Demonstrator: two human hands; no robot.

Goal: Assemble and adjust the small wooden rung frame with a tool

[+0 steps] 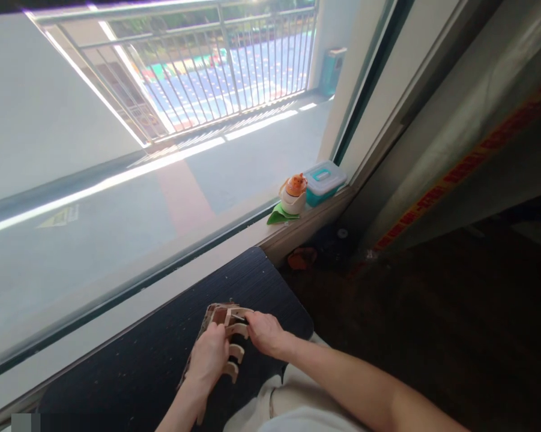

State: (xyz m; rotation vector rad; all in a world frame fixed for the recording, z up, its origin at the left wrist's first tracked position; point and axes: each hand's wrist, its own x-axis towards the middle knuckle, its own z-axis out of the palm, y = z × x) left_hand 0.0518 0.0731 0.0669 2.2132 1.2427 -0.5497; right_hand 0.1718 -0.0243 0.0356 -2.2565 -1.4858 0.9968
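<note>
The left hand point(209, 359) is closed around a thin plywood model point(236, 329) with curved, rib-like pieces, held above a dark ribbed mat point(139, 360). The right hand point(263, 333) pinches its top rib. A teal plastic box point(324, 180) stands on the windowsill point(308, 225).

Pale wooden slatted model point(229, 336) over dark ribbed mat point(153, 360), left hand point(209, 358) at its 7 o'clock, right hand point(264, 333) at 3 o'clock, orange-capped white bottle point(294, 193) at 1 o'clock, teal lidded plastic box point(325, 182) just beside it.
</note>
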